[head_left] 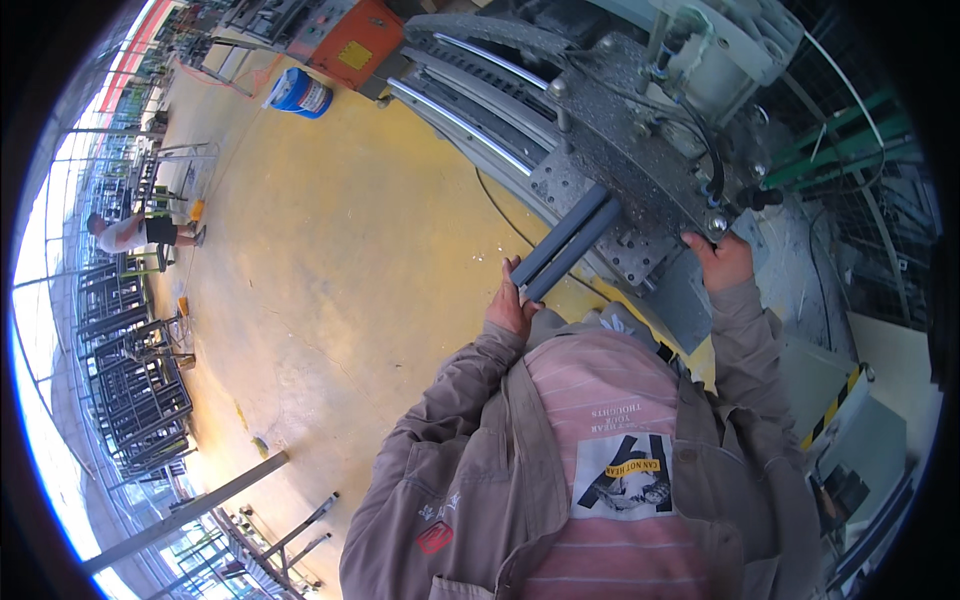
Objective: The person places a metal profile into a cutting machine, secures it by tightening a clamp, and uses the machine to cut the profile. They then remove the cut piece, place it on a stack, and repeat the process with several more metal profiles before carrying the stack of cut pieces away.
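Observation:
Two dark grey rectangular metal bars (567,240) lie side by side, their far ends under the dark plate of a machine (635,165). At their near ends, my left hand (512,307) is closed around them, fingers along the left side. My right hand (722,263) is at the machine's near right edge, just below a round shiny bolt head (717,224). Its thumb shows and its other fingers look curled, but what they hold is hidden. A perforated metal block (632,258) sits to the right of the bars.
Two bright rails (465,128) run along the machine toward an orange box (350,45). A blue bucket (300,93) stands on the yellow floor (330,230). A black cable (490,195) trails beside the machine. Far left, a person (130,233) is near stacked dark frames (140,400).

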### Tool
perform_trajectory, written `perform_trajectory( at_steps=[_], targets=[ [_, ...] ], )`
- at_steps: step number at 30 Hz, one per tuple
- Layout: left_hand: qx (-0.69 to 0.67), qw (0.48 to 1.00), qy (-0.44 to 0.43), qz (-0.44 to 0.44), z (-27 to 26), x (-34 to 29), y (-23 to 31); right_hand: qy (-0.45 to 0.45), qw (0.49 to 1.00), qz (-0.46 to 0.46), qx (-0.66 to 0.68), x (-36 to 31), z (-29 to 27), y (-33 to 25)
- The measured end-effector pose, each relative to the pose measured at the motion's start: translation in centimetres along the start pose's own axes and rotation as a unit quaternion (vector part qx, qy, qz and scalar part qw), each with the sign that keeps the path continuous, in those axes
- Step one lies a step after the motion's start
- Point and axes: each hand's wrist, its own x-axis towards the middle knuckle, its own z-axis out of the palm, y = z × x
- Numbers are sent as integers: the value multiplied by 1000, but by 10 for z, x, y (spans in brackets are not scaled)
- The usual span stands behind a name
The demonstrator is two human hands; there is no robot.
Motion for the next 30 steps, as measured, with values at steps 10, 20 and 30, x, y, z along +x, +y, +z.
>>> perform_trajectory(
  at_steps=[10,20,30],
  targets=[
    [-131,990,-27,-40,58,80,13,51,998,27,-11,45,7,65],
    [-213,976,32,-39,173,105,81,45,998,7,36,63,-43,221],
    [-169,982,76,29,208,128,102,18,996,83,-30,62,-86,177]
  ],
)
